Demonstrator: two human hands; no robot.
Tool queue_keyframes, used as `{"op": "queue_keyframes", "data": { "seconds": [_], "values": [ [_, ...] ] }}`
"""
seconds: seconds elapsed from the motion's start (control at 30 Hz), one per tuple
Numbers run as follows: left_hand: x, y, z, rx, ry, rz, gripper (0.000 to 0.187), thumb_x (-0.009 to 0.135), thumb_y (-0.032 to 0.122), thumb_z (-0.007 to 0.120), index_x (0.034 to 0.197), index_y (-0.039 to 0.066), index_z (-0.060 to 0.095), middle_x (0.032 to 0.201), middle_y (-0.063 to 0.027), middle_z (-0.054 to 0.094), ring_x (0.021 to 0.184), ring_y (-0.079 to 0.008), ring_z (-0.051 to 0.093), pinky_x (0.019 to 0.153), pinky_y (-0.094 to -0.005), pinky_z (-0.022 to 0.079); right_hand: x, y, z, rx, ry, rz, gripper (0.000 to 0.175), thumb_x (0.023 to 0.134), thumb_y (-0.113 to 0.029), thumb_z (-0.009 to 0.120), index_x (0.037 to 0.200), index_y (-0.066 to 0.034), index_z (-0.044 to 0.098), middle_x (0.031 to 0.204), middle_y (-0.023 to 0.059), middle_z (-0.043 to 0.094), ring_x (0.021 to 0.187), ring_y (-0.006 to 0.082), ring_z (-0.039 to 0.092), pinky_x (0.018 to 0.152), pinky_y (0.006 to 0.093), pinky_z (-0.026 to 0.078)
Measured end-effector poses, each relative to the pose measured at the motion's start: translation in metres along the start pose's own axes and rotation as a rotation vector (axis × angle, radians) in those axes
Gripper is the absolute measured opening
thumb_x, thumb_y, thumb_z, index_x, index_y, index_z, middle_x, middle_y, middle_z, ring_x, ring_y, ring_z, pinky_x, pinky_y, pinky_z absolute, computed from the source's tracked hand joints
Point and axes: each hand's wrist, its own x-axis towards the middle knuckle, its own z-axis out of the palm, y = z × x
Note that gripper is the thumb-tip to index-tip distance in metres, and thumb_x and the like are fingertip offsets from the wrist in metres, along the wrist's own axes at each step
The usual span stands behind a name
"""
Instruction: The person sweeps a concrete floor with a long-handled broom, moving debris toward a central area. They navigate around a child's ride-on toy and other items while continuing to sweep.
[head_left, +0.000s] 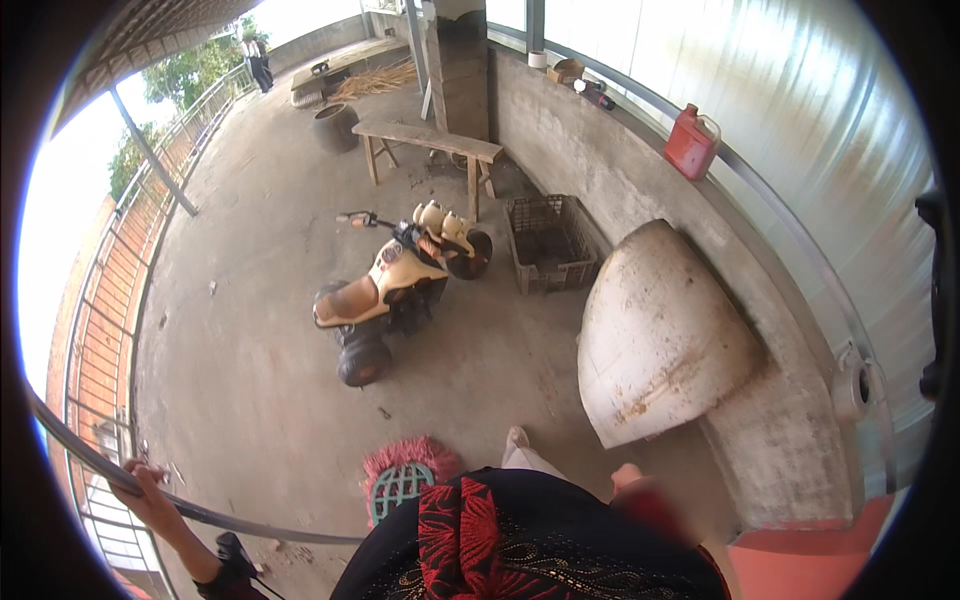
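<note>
At the lower left, my left hand (147, 496) is wrapped around a long grey pole (247, 527). The pole looks bent by the lens and passes out of sight behind my body. Close by my front lies a broom head (403, 484) with pink bristles and a green lattice; whether the pole joins it is hidden. My right hand (627, 477) hangs low beside my body with its fingers curled. Blur covers the wrist and sleeve, and I cannot tell whether anything is in that hand.
A toy ride-on quad bike (390, 277) stands on the concrete floor. Beyond it are a plastic crate (551, 277), wooden bench (427, 141) and large pot (335, 129). A stained white panel (660, 337) leans on the wall holding a red jug (691, 146). Railings (97, 322) line the left; a person (256, 61) stands far off.
</note>
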Motion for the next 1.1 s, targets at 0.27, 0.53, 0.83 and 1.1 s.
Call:
{"op": "queue_keyframes", "data": {
  "seconds": [0.27, 0.53, 0.83, 1.1],
  "values": [
    [0.044, 0.011, 0.111, 0.165, 0.097, -0.19, 0.041, 0.085, 0.029, 0.051, 0.111, -0.003, 0.04, 0.06, -0.0008, 0.042, 0.048, -0.0059, 0.038, 0.042, -0.0193, 0.034, 0.15, -0.144, -0.2, 0.199, 0.406, -0.097, 0.025, 0.07, -0.019, 0.046, 0.08, 0.0012, 0.058, 0.06, 0.0165, 0.058, 0.059, 0.0291, 0.058, 0.06, 0.037, 0.046],
    [0.09, -0.005, 0.212, 0.145, 0.043, -0.195, 0.037, 0.086, 0.025, 0.05, 0.112, -0.001, 0.043, 0.061, -0.0004, 0.04, 0.046, -0.0053, 0.033, 0.041, -0.0195, 0.029, 0.206, -0.238, -0.286, 0.273, 0.359, -0.155, 0.026, 0.071, -0.021, 0.049, 0.088, -0.0024, 0.058, 0.083, 0.0196, 0.059, 0.08, 0.0351, 0.056, 0.073, 0.04, 0.044],
    [0.12, -0.007, 0.305, 0.212, -0.075, -0.099, 0.036, 0.087, 0.02, 0.048, 0.118, 0.002, 0.043, 0.058, 0.0015, 0.036, 0.046, -0.0058, 0.032, 0.041, -0.0198, 0.028, 0.234, -0.244, -0.343, 0.095, 0.292, -0.103, 0.029, 0.071, -0.022, 0.049, 0.092, -0.0033, 0.058, 0.089, 0.0191, 0.059, 0.085, 0.0336, 0.056, 0.075, 0.0397, 0.044],
    [0.094, 0.016, 0.354, 0.316, 0.048, -0.249, 0.037, 0.086, 0.027, 0.05, 0.108, -0.002, 0.044, 0.059, -0.0002, 0.039, 0.047, -0.0072, 0.034, 0.041, -0.0215, 0.028, 0.331, -0.254, -0.45, 0.12, 0.524, -0.205, 0.023, 0.073, -0.021, 0.05, 0.085, -0.0043, 0.058, 0.083, 0.0177, 0.06, 0.081, 0.0341, 0.056, 0.071, 0.0425, 0.044]
  ]
}}
